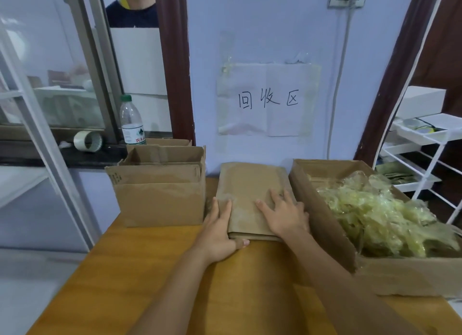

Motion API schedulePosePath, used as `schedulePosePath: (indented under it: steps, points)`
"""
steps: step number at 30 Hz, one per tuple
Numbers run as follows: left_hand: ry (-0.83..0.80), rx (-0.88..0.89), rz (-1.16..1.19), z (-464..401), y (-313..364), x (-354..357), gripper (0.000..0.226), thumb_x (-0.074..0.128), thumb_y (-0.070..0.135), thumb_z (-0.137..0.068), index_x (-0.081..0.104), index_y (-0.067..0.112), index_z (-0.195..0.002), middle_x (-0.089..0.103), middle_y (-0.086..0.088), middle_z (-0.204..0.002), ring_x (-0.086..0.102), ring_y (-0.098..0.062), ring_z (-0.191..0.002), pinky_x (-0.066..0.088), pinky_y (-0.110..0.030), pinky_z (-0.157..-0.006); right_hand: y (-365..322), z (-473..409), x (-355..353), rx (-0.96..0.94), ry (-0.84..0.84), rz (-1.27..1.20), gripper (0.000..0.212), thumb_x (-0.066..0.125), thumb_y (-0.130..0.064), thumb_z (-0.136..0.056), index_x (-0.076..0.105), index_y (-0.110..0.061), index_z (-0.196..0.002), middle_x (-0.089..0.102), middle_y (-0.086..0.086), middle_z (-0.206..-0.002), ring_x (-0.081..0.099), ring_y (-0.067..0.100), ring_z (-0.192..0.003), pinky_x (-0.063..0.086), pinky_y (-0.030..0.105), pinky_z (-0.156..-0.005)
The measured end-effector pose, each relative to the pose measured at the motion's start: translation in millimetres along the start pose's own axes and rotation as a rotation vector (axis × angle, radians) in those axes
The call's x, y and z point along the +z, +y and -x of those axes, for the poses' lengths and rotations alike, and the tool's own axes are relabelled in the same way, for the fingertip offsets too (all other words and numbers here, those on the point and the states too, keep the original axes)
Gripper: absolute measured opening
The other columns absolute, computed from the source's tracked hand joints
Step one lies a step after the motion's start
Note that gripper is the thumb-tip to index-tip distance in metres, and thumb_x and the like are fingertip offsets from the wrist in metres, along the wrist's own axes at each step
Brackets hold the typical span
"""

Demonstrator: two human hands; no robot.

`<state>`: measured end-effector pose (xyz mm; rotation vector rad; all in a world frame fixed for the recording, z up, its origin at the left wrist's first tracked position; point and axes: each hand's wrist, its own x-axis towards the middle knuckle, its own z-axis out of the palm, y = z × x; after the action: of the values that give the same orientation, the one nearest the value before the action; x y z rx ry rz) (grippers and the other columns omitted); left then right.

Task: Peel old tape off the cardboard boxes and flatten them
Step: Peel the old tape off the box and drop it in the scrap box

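Two bare forearms and hands

No sleeve is worn on either forearm as far as the lower edge of the view. The left hand [220, 232] and right hand [285, 214] are ungloved. Nails are kept short. The body above the forearms is not shown.

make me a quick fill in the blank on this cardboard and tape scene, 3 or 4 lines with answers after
1. Both hands rest on a stack of flattened cardboard lying on the ____ table.
2. The box right of the stack holds a heap of peeled ____.
3. The right hand lies flat on ____ of the stack, while the left hand is at its near left corner.
4. The plastic bottle on the ledge has a ____ cap.

Missing words: wooden; tape; top; green
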<state>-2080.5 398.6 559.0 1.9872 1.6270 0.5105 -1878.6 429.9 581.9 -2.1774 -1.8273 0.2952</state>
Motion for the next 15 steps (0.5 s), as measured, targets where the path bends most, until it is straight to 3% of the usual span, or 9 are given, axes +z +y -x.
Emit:
schedulePosePath:
  steps: [15]
  points:
    - [0.154, 0.022, 0.03, -2.2, -5.2, 3.6, 0.125, 0.085, 0.063, -0.073, 0.005, 0.04, -0.166, -0.013, 0.007, -0.174, 0.006, -0.024, -0.161, 0.014, -0.046, -0.127, -3.3, -3.1, 2.7, 0.003, 0.037, 0.006, 0.078, 0.022, -0.08, -0.096, 0.022, -0.038, -0.162, 0.012, 0.0, -0.173, 0.028, 0.045, -0.146, 0.027, 0.059, -0.117]
